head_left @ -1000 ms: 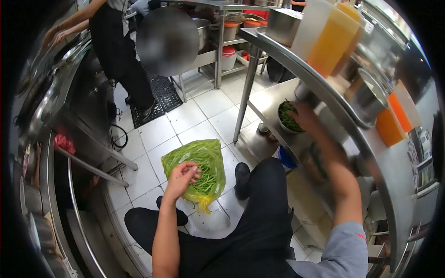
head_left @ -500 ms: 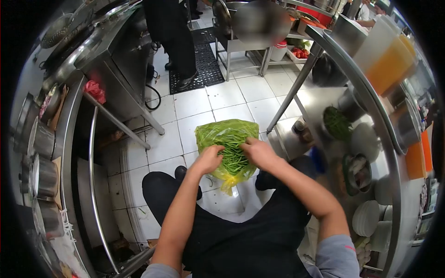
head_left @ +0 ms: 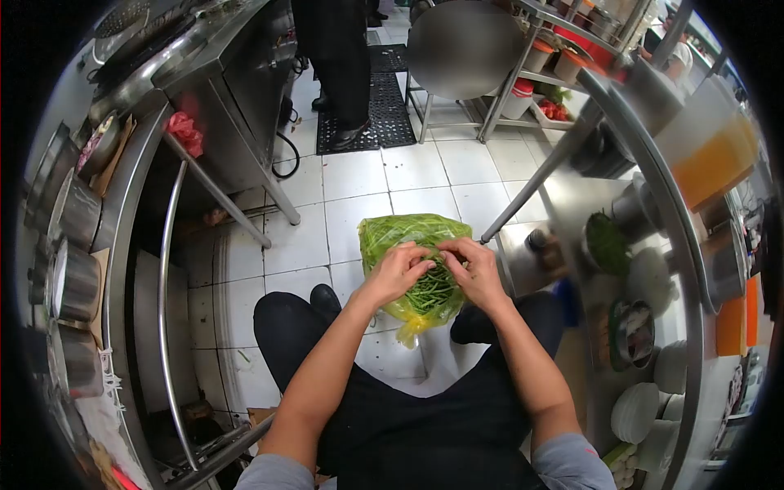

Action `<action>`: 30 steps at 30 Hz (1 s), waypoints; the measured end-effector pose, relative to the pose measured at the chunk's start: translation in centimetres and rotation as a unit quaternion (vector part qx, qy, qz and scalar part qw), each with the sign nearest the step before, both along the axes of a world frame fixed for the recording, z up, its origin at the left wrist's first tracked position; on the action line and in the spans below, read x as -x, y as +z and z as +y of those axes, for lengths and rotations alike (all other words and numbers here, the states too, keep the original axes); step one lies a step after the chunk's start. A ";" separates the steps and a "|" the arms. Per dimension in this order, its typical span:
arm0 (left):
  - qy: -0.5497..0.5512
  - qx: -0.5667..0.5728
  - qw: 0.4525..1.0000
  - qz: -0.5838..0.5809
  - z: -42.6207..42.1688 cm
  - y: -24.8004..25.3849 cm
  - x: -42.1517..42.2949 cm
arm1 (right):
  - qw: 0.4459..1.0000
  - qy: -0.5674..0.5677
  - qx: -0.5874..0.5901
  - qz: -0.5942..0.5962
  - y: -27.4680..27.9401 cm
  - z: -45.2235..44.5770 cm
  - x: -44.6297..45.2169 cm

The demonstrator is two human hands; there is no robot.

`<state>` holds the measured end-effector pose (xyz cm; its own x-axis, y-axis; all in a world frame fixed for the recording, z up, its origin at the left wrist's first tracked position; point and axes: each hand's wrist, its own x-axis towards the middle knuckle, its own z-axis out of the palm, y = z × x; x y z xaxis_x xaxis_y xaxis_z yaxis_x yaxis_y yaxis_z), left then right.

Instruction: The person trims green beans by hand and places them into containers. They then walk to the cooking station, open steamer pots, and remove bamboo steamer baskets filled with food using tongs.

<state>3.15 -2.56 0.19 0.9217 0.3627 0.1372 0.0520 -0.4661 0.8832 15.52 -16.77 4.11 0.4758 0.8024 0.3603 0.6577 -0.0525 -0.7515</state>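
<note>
A yellow-green plastic bag [head_left: 377,238] stands on the tiled floor between my feet, with cut green beans [head_left: 433,287] showing at its opening. Over the beans, my left hand [head_left: 399,273] has its thumb and fingertips pinched together. My right hand [head_left: 474,268] faces it, thumb and fingers also closed, almost touching the left. Whatever lies between the fingertips is too small to name. To the right, on the lower shelf, a metal bowl holds more cut greens [head_left: 607,243].
A metal table [head_left: 653,175] with containers rises on the right, its leg close to the bag. Stacked plates [head_left: 634,412] sit on its shelf. Metal pots [head_left: 75,282] line the left rack. A person's dark-clothed legs [head_left: 335,69] stand on a black mat ahead.
My right hand has come from the bowl on the shelf to the bag. Both hands have closed in toward each other over the beans. The view has tilted down and turned right.
</note>
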 end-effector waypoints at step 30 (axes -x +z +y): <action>0.073 0.332 0.940 -0.013 2.2 0.4 1.7 | 0.912 0.032 0.022 0.408 -8.9 0.6 1.6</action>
